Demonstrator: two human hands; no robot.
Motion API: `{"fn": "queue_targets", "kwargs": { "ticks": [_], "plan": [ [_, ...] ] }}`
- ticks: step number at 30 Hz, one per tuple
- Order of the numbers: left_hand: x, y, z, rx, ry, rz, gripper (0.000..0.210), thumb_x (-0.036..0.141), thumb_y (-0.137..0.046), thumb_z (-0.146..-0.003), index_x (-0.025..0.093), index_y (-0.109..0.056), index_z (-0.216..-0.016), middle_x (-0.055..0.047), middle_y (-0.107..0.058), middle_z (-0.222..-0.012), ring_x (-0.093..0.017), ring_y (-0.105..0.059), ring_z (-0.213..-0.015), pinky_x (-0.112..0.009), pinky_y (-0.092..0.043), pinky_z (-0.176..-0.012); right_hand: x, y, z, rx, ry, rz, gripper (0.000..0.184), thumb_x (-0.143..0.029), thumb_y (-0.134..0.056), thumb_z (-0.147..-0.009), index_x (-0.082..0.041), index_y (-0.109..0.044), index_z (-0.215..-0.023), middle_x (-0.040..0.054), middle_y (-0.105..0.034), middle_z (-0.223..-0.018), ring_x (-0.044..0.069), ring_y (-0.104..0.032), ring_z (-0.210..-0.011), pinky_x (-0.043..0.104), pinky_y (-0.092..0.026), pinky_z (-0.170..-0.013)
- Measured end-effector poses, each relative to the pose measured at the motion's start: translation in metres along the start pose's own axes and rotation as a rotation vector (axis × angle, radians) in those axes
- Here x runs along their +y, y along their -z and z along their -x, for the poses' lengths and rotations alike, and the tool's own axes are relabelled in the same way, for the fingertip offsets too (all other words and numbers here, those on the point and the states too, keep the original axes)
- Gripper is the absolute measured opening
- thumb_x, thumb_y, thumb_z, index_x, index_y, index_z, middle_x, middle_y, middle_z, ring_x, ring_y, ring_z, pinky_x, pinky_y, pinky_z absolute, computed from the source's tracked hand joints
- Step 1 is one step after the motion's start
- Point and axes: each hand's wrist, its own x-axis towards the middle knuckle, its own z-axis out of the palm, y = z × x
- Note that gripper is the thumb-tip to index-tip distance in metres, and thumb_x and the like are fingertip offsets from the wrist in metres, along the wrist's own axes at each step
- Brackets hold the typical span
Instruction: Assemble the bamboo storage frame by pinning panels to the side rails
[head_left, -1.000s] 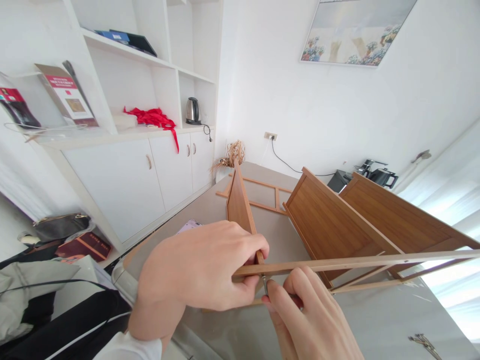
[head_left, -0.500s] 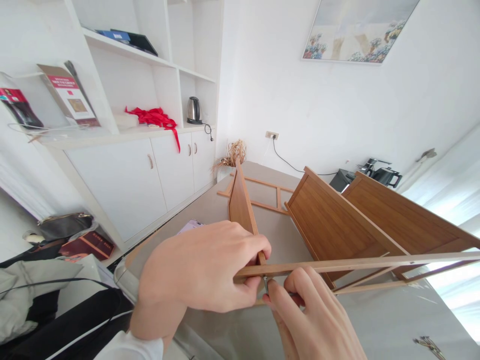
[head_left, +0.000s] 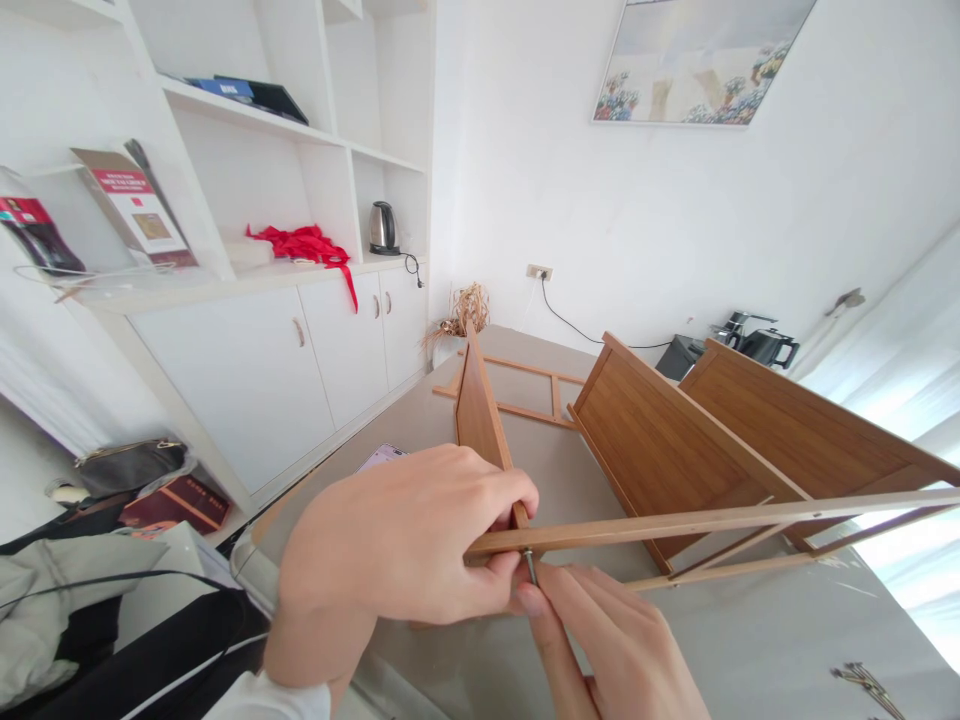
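Note:
My left hand (head_left: 405, 535) is closed around a wooden corner, where the end of a long wooden rail (head_left: 622, 528) meets the near end of an upright brown shelf board (head_left: 480, 405). Below the rail, my right hand (head_left: 600, 640) pinches a thin metal screw (head_left: 530, 567) between thumb and forefinger. The screw's upper end touches the rail's near side, close to my left thumb. How deep it sits cannot be made out. Two more shelf boards, a middle one (head_left: 682, 450) and a far one (head_left: 802, 420), stand tilted along the rail to the right.
Several loose screws (head_left: 866, 687) lie on the grey table (head_left: 750, 640) at the lower right. A slatted wooden frame (head_left: 525, 390) lies behind the boards. A phone (head_left: 382, 456) is partly hidden by my left hand. A white cabinet (head_left: 232, 370) stands at the left.
My right fingers have shifted slightly down and straightened along the screw, so more of its shank shows. My left hand keeps its grip on the corner. The view has moved slightly.

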Motion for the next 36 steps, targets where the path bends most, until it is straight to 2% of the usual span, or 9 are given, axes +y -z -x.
{"fn": "queue_targets", "kwargs": {
  "ticks": [4, 8, 13, 17, 22, 28, 36],
  "plan": [
    [0.001, 0.000, 0.000, -0.005, 0.002, 0.010, 0.009, 0.029, -0.059, -0.074, 0.030, -0.057, -0.083, 0.006, -0.067, -0.077, -0.018, -0.060, -0.081, -0.025, -0.036, -0.060, -0.001, -0.002, 0.003, 0.004, -0.066, -0.076, 0.023, -0.017, -0.049, -0.101, -0.021, -0.054, -0.079, -0.0057, -0.050, -0.058, 0.007, -0.044, -0.047, 0.021, -0.032, -0.050],
    [0.000, 0.000, 0.000, -0.008, -0.013, 0.011, 0.008, 0.030, -0.057, -0.076, 0.030, -0.057, -0.084, 0.006, -0.067, -0.077, -0.018, -0.059, -0.081, -0.026, -0.038, -0.063, 0.001, 0.000, 0.000, 0.047, 0.001, -0.053, 0.022, -0.012, -0.051, -0.098, -0.020, -0.051, -0.077, -0.0043, -0.052, -0.061, 0.008, -0.046, -0.050, 0.022, -0.033, -0.053],
    [-0.002, 0.000, -0.001, -0.024, -0.038, -0.001, 0.010, 0.027, -0.056, -0.075, 0.030, -0.055, -0.085, 0.007, -0.067, -0.079, -0.018, -0.059, -0.081, -0.027, -0.039, -0.066, 0.005, 0.001, -0.002, 0.020, 0.092, -0.008, 0.024, -0.010, -0.052, -0.097, -0.020, -0.048, -0.075, -0.0030, -0.052, -0.063, 0.009, -0.046, -0.053, 0.024, -0.034, -0.055],
    [-0.001, 0.001, -0.001, -0.035, -0.038, -0.019, 0.012, 0.024, -0.055, -0.075, 0.029, -0.055, -0.085, 0.007, -0.067, -0.079, -0.017, -0.059, -0.081, -0.027, -0.039, -0.066, 0.005, 0.006, -0.004, 0.025, 0.173, 0.075, 0.017, -0.013, -0.053, -0.097, -0.018, -0.054, -0.080, -0.0013, -0.052, -0.064, 0.012, -0.045, -0.055, 0.026, -0.036, -0.054],
    [0.001, 0.001, -0.001, -0.020, -0.039, -0.039, 0.013, 0.023, -0.055, -0.077, 0.029, -0.057, -0.088, 0.005, -0.067, -0.079, -0.018, -0.060, -0.081, -0.027, -0.039, -0.065, 0.003, 0.019, -0.007, -0.078, 0.117, 0.175, 0.015, -0.014, -0.047, -0.099, -0.018, -0.061, -0.096, 0.0018, -0.052, -0.075, 0.015, -0.049, -0.066, 0.028, -0.042, -0.061],
    [-0.002, 0.000, -0.001, -0.016, -0.063, -0.011, 0.017, 0.022, -0.056, -0.075, 0.030, -0.057, -0.090, 0.006, -0.067, -0.082, -0.016, -0.060, -0.078, -0.027, -0.039, -0.065, 0.004, 0.020, -0.010, 0.013, 0.120, 0.159, 0.010, -0.011, -0.051, -0.095, -0.018, -0.056, -0.090, 0.0020, -0.053, -0.075, 0.017, -0.048, -0.070, 0.031, -0.043, -0.066],
    [-0.003, -0.002, 0.001, 0.007, -0.067, -0.004, 0.019, 0.023, -0.056, -0.075, 0.030, -0.058, -0.092, 0.005, -0.068, -0.086, -0.017, -0.060, -0.080, -0.027, -0.039, -0.065, 0.002, 0.026, -0.012, 0.003, 0.152, 0.125, 0.017, -0.004, -0.052, -0.090, -0.018, -0.060, -0.093, 0.0034, -0.058, -0.080, 0.017, -0.052, -0.074, 0.031, -0.045, -0.070]
  ]
}}
